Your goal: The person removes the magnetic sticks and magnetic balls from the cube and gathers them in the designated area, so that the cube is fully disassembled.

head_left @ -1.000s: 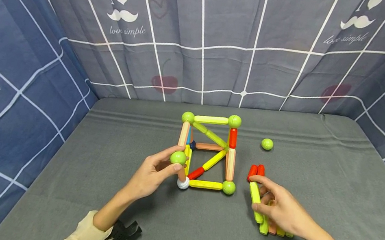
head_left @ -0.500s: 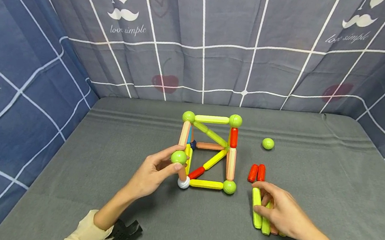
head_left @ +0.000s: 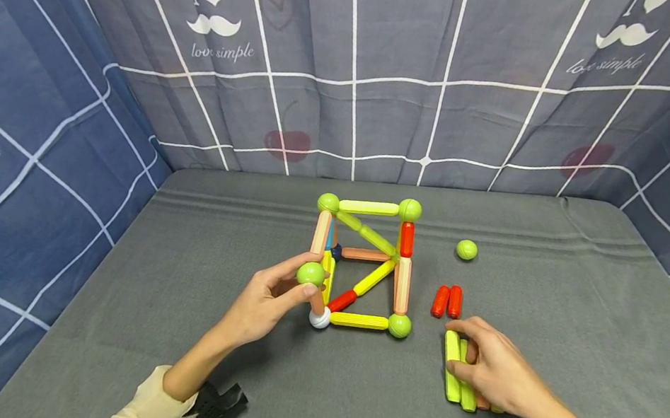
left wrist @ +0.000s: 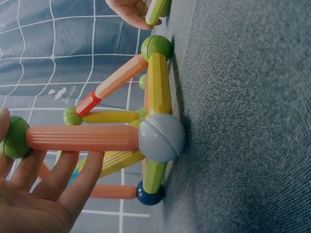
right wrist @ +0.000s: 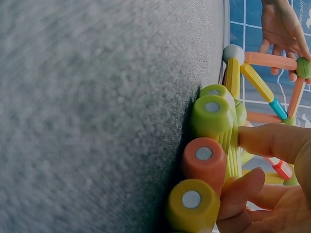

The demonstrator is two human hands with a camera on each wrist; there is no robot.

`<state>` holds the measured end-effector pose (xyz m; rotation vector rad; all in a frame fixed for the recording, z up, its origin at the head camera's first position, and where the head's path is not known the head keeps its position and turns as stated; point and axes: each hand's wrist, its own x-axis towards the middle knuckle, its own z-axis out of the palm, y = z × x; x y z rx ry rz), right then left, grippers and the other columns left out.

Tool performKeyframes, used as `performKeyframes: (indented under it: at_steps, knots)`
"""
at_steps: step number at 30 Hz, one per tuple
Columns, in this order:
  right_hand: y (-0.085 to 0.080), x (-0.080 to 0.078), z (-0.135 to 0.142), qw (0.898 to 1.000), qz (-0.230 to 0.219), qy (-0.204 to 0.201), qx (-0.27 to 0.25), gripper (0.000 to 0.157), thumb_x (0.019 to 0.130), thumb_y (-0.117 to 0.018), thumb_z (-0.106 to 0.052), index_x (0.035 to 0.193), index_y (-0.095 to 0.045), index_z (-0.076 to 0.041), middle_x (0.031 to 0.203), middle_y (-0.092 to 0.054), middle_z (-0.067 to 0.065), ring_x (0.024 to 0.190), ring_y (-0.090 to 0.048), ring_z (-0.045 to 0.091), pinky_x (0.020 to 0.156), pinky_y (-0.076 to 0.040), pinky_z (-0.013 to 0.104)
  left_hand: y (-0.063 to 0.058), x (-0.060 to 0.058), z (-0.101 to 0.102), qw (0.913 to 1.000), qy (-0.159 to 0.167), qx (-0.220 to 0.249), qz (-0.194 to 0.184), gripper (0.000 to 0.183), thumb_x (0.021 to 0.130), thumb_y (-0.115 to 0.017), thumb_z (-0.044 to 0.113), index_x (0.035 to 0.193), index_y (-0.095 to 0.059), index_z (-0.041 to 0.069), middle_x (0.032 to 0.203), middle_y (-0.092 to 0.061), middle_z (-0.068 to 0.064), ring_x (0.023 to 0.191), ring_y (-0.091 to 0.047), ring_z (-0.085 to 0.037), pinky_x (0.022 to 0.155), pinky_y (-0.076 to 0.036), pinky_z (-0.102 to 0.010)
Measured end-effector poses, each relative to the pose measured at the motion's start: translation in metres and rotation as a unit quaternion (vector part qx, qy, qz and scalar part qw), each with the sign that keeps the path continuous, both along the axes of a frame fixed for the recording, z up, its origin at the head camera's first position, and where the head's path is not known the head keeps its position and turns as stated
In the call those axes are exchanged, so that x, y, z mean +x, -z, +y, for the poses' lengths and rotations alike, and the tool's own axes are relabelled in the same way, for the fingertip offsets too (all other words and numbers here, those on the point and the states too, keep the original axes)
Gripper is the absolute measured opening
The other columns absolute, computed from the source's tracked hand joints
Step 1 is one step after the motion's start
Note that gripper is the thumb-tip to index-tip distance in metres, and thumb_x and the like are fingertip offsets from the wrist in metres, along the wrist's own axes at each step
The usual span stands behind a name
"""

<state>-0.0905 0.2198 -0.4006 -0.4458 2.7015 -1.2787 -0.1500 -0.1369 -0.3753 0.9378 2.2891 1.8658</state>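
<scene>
My left hand [head_left: 260, 302] pinches a green ball [head_left: 310, 274] between thumb and fingers. In the left wrist view the ball caps an orange magnetic rod [left wrist: 82, 138], which rises from a white ball [left wrist: 162, 137] on the table, with several fingers along the rod. Both belong to a frame of magnetic rods and balls, including a yellow rod [head_left: 359, 321] and a green corner ball [head_left: 399, 326]. At the right, my right hand [head_left: 495, 369] grips a lime green rod [head_left: 451, 366] by its sides, at the left end of a row of rods. An orange rod [right wrist: 204, 155] and a yellow rod [right wrist: 192, 204] show beneath that hand.
Two short red rods [head_left: 447, 302] lie just beyond the right hand. Farther back is a loose green ball [head_left: 466, 250]. Grey cloth [head_left: 211, 220] covers the table, and a checked curtain [head_left: 385, 123] stands behind and at both sides.
My right hand has brought the lime green rod rightward and down against the row beside it. The left hand keeps its hold on the green ball.
</scene>
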Motion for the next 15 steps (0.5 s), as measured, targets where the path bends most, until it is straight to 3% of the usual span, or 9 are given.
performKeyframes:
  at_steps: [6, 15]
  knots:
    - [0.0008, -0.0003, 0.0012, 1.0, 0.004, -0.001, 0.004, 0.052, 0.08, -0.076, 0.0, 0.128, -0.057, 0.006, 0.08, -0.048, 0.002, 0.035, -0.046, 0.004, 0.046, -0.046, 0.026, 0.0004, -0.0006, -0.0001, 0.9999, 0.009, 0.01, 0.001, 0.045, 0.097, -0.059, -0.001, 0.141, -0.048, -0.003, 0.112, -0.063, -0.019, 0.094, -0.064, -0.031, 0.084, -0.054, -0.03]
    - [0.0015, -0.0005, 0.0036, 0.998, 0.045, -0.005, 0.036, 0.047, 0.077, -0.077, 0.0, 0.121, -0.063, 0.006, 0.089, -0.053, -0.002, 0.052, -0.048, 0.002, 0.053, -0.043, 0.024, 0.0005, -0.0009, -0.0005, 0.9996, 0.018, 0.021, -0.004, 0.045, 0.098, -0.059, -0.001, 0.141, -0.047, -0.004, 0.113, -0.062, -0.025, 0.095, -0.065, -0.033, 0.086, -0.054, -0.032]
